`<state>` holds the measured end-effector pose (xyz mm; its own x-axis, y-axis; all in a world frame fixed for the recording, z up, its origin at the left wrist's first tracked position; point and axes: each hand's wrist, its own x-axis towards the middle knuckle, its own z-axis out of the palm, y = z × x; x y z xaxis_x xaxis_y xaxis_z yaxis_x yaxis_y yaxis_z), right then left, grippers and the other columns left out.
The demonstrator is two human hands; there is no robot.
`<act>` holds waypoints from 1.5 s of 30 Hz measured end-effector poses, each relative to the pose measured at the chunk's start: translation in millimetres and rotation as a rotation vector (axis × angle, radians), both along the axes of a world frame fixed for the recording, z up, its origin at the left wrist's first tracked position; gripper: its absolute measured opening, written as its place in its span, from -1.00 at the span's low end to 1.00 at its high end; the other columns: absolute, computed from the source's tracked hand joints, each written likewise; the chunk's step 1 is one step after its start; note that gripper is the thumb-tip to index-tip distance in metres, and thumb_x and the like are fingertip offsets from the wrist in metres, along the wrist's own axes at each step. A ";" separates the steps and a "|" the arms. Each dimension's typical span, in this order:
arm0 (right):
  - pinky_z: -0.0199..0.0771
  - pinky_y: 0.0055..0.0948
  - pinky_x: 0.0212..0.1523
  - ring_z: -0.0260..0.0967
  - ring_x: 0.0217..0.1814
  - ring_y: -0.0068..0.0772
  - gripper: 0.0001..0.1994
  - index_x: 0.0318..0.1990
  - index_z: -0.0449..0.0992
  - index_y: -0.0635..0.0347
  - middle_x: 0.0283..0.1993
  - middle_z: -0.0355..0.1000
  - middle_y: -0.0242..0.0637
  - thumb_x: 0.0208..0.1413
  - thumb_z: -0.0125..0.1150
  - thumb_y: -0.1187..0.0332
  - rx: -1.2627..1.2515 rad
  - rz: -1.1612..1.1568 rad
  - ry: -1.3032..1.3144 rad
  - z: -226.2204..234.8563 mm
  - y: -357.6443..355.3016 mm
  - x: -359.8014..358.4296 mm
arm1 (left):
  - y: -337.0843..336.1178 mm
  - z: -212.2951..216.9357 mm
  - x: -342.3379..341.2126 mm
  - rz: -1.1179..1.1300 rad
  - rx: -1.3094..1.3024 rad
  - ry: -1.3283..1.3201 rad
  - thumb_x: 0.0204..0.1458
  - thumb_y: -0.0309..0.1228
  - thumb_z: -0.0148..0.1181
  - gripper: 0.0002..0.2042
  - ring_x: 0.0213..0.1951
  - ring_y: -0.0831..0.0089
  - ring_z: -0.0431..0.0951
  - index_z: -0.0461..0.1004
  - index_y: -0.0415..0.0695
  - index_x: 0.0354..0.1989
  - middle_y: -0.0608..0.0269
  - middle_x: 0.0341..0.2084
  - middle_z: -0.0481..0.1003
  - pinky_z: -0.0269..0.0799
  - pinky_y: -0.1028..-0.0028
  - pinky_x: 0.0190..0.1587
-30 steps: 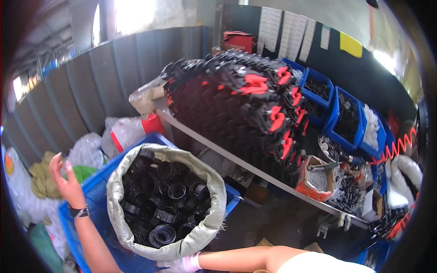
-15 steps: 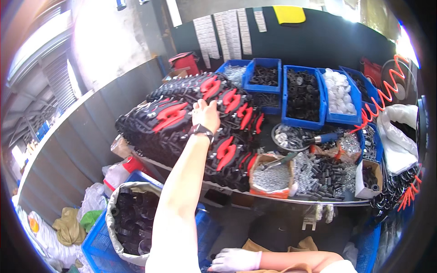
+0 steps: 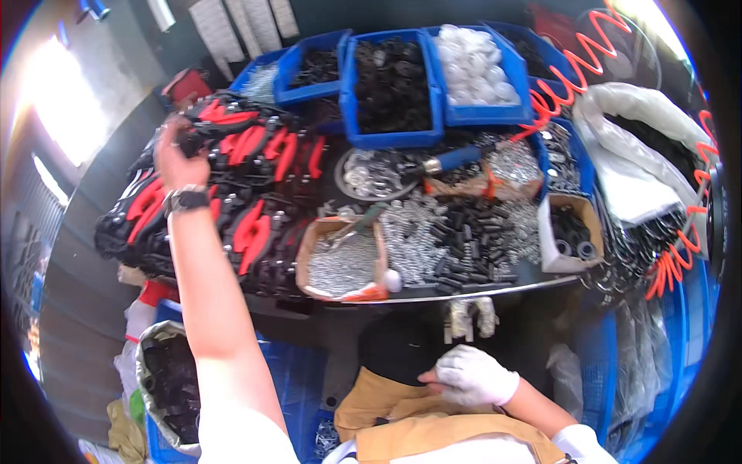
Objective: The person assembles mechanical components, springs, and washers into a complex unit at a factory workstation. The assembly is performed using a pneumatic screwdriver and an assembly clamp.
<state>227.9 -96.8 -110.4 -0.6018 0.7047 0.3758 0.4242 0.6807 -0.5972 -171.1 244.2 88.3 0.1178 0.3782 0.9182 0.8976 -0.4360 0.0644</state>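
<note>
My left hand (image 3: 183,158), bare with a dark watch (image 3: 185,200) at the wrist, reaches over a stacked pile of black-and-red parts (image 3: 249,232) at the left of the bench. Its fingers curl round a black part (image 3: 190,142), though motion blurs the grip. The parts lie in rows, their red curved pieces facing up. Low in front of my body, over the tan apron (image 3: 386,402), is my right hand (image 3: 473,377) in a white glove with bare fingertips. Those fingers are bent together; anything inside them is hidden.
Blue bins of black parts (image 3: 390,85) and white caps (image 3: 475,69) line the back. Nearer are a box of metal pins (image 3: 340,263), loose black sleeves (image 3: 475,247) and a blue-handled driver (image 3: 452,160) on a red coiled hose (image 3: 587,54). A sack (image 3: 166,371) stands lower left.
The view has swung right. My left hand has shifted towards the far left part of the pile, its fingers now curled. My right hand has lifted from my lap and bent its fingers.
</note>
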 end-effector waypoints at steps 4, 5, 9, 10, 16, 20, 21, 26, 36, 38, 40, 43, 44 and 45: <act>0.48 -0.26 -0.27 0.47 -0.35 -0.12 -0.86 -0.24 0.58 0.17 -0.43 0.45 -0.16 0.02 0.27 0.41 -0.074 -0.321 -0.023 32.6 25.1 35.4 | -82.6 -29.2 117.5 -0.414 -0.051 -0.547 0.05 -0.49 0.35 -0.50 0.09 0.28 0.37 0.31 -0.26 0.16 0.17 0.00 0.47 0.27 0.31 0.20; 0.48 -0.23 -0.28 0.48 -0.35 -0.06 -0.90 -0.29 0.57 0.21 -0.42 0.46 -0.11 0.03 0.26 0.43 -0.043 -0.521 0.011 41.0 34.9 42.8 | -100.0 -37.5 117.0 -0.102 0.171 -0.264 0.06 -0.35 0.35 -0.43 0.14 0.19 0.30 0.28 -0.29 0.20 0.08 0.07 0.38 0.17 0.24 0.25; 0.49 -0.14 -0.24 0.49 -0.28 0.06 -0.94 -0.37 0.53 0.24 -0.37 0.50 -0.03 0.07 0.21 0.45 0.175 -0.914 0.037 31.2 109.8 94.5 | -164.4 -76.3 120.0 0.126 0.248 -0.133 0.04 -0.32 0.34 -0.40 0.18 0.02 0.25 0.26 -0.29 0.23 -0.08 0.17 0.23 0.14 0.13 0.29; 0.48 -0.12 -0.23 0.49 -0.27 0.07 -0.92 -0.38 0.52 0.24 -0.37 0.50 -0.03 0.09 0.20 0.43 0.278 -0.923 -0.008 25.9 132.6 103.0 | -183.9 -85.7 150.0 -0.227 0.145 -0.190 -0.04 -0.46 0.32 -0.44 0.14 0.05 0.30 0.30 -0.25 0.19 -0.06 0.13 0.27 0.22 0.15 0.21; 0.51 -0.12 -0.07 0.52 -0.15 0.04 -0.58 -0.22 0.54 0.25 -0.24 0.53 0.04 0.06 0.29 0.00 -0.013 -1.015 -0.341 26.4 207.0 81.9 | -261.3 -117.7 211.2 -0.605 -0.498 -0.074 -0.35 -0.77 0.28 -0.44 -0.18 0.06 0.53 0.52 -0.21 -0.02 -0.01 -0.07 0.43 0.49 0.26 -0.14; 0.51 -0.12 -0.04 0.51 -0.11 0.05 -0.59 -0.11 0.48 0.23 -0.21 0.52 0.03 0.06 0.30 0.07 0.037 -0.989 -0.376 22.2 207.0 70.9 | -260.1 -141.0 220.0 -1.143 -1.091 -1.191 -0.06 -0.61 0.39 -0.24 -0.02 0.33 0.52 0.08 -0.18 0.31 0.03 -0.01 0.45 0.51 0.32 -0.03; 0.51 -0.12 -0.04 0.51 -0.10 0.05 -0.60 -0.10 0.46 0.22 -0.22 0.51 0.03 0.05 0.30 0.11 0.061 -0.977 -0.355 21.4 204.0 67.3 | -253.5 -146.4 217.7 -1.304 -1.228 -1.387 0.00 -0.61 0.34 -0.20 -0.03 0.31 0.54 -0.08 -0.11 0.34 -0.02 0.03 0.41 0.51 0.34 -0.01; 0.39 -0.58 -0.35 0.37 -0.39 -0.64 -0.84 -0.21 0.45 0.25 -0.38 0.43 -0.40 0.04 0.24 0.47 -0.459 -0.653 0.827 55.3 95.7 52.1 | -251.3 -165.6 240.6 -1.216 -1.382 -1.649 0.22 -0.48 0.11 -0.51 -0.34 0.41 0.42 0.05 0.24 0.20 0.11 -0.12 0.38 0.46 0.39 -0.43; 0.58 -0.30 -0.33 0.51 -0.30 -0.10 -0.64 -0.14 0.50 0.26 -0.21 0.49 -0.14 -0.17 0.42 0.53 0.612 -0.700 0.077 23.3 35.7 43.4 | -272.2 -193.1 286.4 -1.114 -1.342 -0.889 -0.01 -0.65 0.17 -0.28 -0.18 0.55 0.46 0.00 -0.04 0.34 0.22 -0.13 0.40 0.45 0.47 -0.13; 0.59 -0.35 -0.34 0.51 -0.38 -0.16 -0.70 -0.16 0.52 0.28 -0.29 0.50 -0.12 -0.11 0.40 0.52 0.605 -0.732 0.049 30.0 22.6 44.6 | -276.6 -188.1 285.8 -1.138 -1.449 -0.941 -0.02 -0.64 0.23 -0.27 -0.11 0.53 0.45 0.03 -0.12 0.35 0.22 -0.09 0.41 0.40 0.47 0.00; 0.56 -0.45 -0.39 0.50 -0.49 -0.33 -0.75 -0.19 0.53 0.35 -0.40 0.51 -0.13 -0.05 0.41 0.48 -0.138 -0.877 0.313 44.1 8.4 45.3 | -277.6 -194.3 286.8 -1.232 -1.503 -1.174 -0.01 -0.60 0.29 -0.26 -0.08 0.50 0.46 0.04 -0.16 0.35 0.20 -0.07 0.41 0.39 0.49 0.01; 0.40 -0.63 -0.54 0.41 -0.57 -0.61 -0.82 -0.35 0.54 0.36 -0.49 0.49 -0.32 -0.07 0.42 0.47 -0.880 -0.814 0.854 62.1 13.8 60.1 | -280.0 -200.8 288.6 -1.116 -1.397 -0.868 0.03 -0.50 0.33 -0.33 -0.09 0.51 0.46 0.12 -0.18 0.31 0.18 -0.02 0.41 0.39 0.48 0.02; 0.38 -0.63 -0.55 0.40 -0.58 -0.61 -0.84 -0.37 0.54 0.33 -0.50 0.48 -0.34 -0.08 0.42 0.48 -0.924 -0.793 0.862 60.5 17.2 64.4 | -282.6 -200.9 289.3 -1.048 -1.371 -0.741 0.05 -0.47 0.33 -0.36 -0.10 0.52 0.46 0.14 -0.18 0.29 0.17 -0.01 0.41 0.39 0.48 0.00; 0.37 -0.61 -0.55 0.39 -0.59 -0.59 -0.85 -0.38 0.54 0.31 -0.51 0.47 -0.33 -0.08 0.40 0.47 -0.943 -0.723 0.760 64.1 23.8 70.6 | -285.9 -198.4 291.2 -1.106 -1.429 -0.886 0.10 -0.48 0.27 -0.40 -0.14 0.52 0.46 0.16 -0.08 0.31 0.14 0.00 0.42 0.43 0.44 -0.05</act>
<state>298.5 -73.0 -46.3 0.1295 0.9318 -0.3390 -0.1244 -0.3239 -0.9379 120.1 -41.7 -110.1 0.5370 0.8436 0.0037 -0.1383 0.0838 0.9868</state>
